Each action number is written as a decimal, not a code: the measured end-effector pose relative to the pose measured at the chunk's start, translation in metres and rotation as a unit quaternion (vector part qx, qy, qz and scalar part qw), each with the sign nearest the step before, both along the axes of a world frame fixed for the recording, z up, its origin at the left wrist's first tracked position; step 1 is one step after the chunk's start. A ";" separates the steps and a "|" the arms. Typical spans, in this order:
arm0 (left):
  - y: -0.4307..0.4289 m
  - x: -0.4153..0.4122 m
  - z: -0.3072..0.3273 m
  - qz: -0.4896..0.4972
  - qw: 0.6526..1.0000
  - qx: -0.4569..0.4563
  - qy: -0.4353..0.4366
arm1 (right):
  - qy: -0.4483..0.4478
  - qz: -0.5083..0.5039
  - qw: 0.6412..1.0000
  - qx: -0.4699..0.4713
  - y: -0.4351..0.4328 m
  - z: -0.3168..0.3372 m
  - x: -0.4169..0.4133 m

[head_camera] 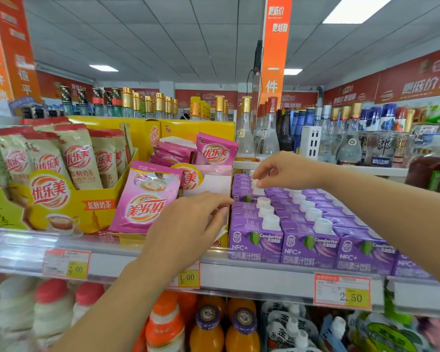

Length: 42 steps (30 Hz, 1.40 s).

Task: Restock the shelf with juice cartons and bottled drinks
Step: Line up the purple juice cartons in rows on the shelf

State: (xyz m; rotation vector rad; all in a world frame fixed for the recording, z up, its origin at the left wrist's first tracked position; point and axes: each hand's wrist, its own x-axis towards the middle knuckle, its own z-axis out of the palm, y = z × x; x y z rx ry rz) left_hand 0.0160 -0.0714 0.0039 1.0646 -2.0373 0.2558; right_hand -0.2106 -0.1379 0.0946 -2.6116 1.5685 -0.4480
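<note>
Purple cartons stand in tight rows flush with the front lip of the shelf. Their left side is hard against a display box of pink sachets, and there is open air above their caps. The right hand pinches the white cap of a rear carton in the leftmost row. The left hand lies with fingers straight, fingertips at the box wall just beside the cartons.

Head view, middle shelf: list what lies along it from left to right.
Yellow display box of milk tea sachets → pink milk tea packet → left hand → purple juice cartons, the right hand pinching a cap above them.
</note>
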 end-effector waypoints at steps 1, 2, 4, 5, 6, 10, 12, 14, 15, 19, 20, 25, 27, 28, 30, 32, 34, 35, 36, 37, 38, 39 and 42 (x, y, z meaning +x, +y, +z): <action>0.000 0.000 0.000 -0.001 1.000 -0.003 0.002 | 0.028 -0.003 1.000 0.002 -0.003 -0.001 0.003; 0.000 0.000 0.000 -0.003 1.000 -0.006 0.004 | 0.055 -0.008 0.998 0.006 -0.007 -0.002 0.005; 0.000 0.000 0.000 -0.003 1.000 -0.012 0.004 | 0.097 -0.017 0.995 0.009 -0.014 -0.005 0.009; 0.000 -0.001 0.000 -0.002 1.000 -0.014 0.002 | 0.110 -0.021 0.994 0.008 -0.017 -0.005 0.010; 0.000 -0.001 0.000 0.000 1.000 -0.015 0.000 | 0.120 -0.023 0.993 0.005 -0.019 -0.006 0.012; 0.000 -0.001 0.000 0.002 1.000 -0.021 -0.003 | 0.102 -0.030 0.994 0.005 -0.018 -0.005 0.016; -0.001 -0.001 0.000 0.000 1.000 -0.024 -0.003 | 0.093 -0.030 0.995 -0.013 -0.014 -0.005 0.016; -0.002 -0.001 -0.001 -0.005 1.000 -0.027 0.001 | 0.096 -0.034 0.993 -0.058 -0.008 -0.005 0.015; -0.002 -0.001 -0.002 -0.007 0.999 -0.031 0.003 | 0.091 -0.039 0.991 -0.087 -0.004 -0.004 0.014; 0.001 -0.002 -0.001 -0.027 0.997 -0.074 0.024 | 0.038 -0.041 0.975 -0.214 0.019 0.007 0.007; 0.002 -0.002 -0.001 -0.032 0.995 -0.089 0.035 | 0.022 -0.035 0.969 -0.244 0.027 0.009 0.005; 0.016 -0.020 0.008 -0.074 0.984 -0.085 0.138 | -0.055 0.036 0.934 -0.352 0.077 -0.001 -0.011; 0.026 -0.032 0.013 -0.107 0.977 -0.062 0.174 | -0.071 0.065 0.926 -0.364 0.097 -0.008 -0.017; 0.031 -0.037 0.014 -0.121 0.975 -0.055 0.177 | -0.075 0.075 0.924 -0.366 0.106 -0.011 -0.019; 0.040 -0.045 0.014 -0.143 0.974 -0.048 0.170 | -0.090 0.089 0.922 -0.366 0.121 -0.017 -0.023; 0.049 -0.051 0.013 -0.156 0.971 -0.035 0.176 | -0.101 0.102 0.921 -0.363 0.135 -0.024 -0.025; 0.059 -0.056 0.012 -0.171 0.966 -0.016 0.194 | -0.116 0.110 0.920 -0.358 0.147 -0.029 -0.028; 0.066 -0.058 0.011 -0.177 0.963 -0.006 0.204 | -0.130 0.113 0.920 -0.352 0.153 -0.031 -0.030; 0.073 -0.059 0.008 -0.181 0.960 0.006 0.215 | -0.151 0.116 0.921 -0.339 0.158 -0.033 -0.032; 0.080 -0.061 0.004 -0.182 0.956 0.023 0.229 | -0.181 0.118 0.924 -0.315 0.164 -0.038 -0.033; 0.088 -0.062 -0.002 -0.185 0.950 0.044 0.246 | -0.221 0.120 0.926 -0.280 0.169 -0.044 -0.034; 0.096 -0.063 -0.009 -0.189 0.945 0.064 0.260 | -0.267 0.121 0.926 -0.237 0.174 -0.052 -0.034; 0.114 -0.068 -0.037 -0.196 0.926 0.124 0.299 | -0.391 0.126 0.906 -0.100 0.186 -0.084 -0.038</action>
